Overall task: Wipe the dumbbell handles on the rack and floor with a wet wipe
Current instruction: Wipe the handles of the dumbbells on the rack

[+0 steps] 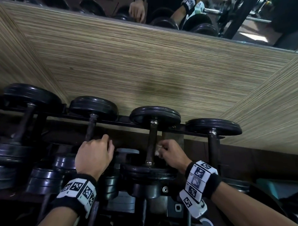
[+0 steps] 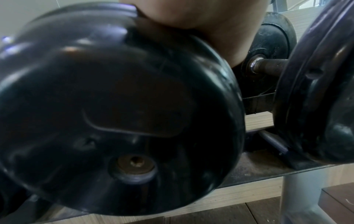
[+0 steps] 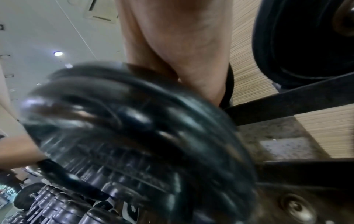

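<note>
Four dumbbells (image 1: 155,138) racked, right grip (image 1: 171,155) pinching wipe (image 1: 157,149), left grip (image 1: 95,155) curled over a handle (image 1: 91,127).

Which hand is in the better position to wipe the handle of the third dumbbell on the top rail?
The right hand. It pinches the wet wipe right beside that dumbbell handle, while the left hand is over by the neighbouring dumbbell and shows no wipe.

Right hand (image 3: 178,50) reaches down behind a blurred black dumbbell plate (image 3: 124,136); dark rack bar (image 3: 287,104) to the right; fingers hidden.
</note>
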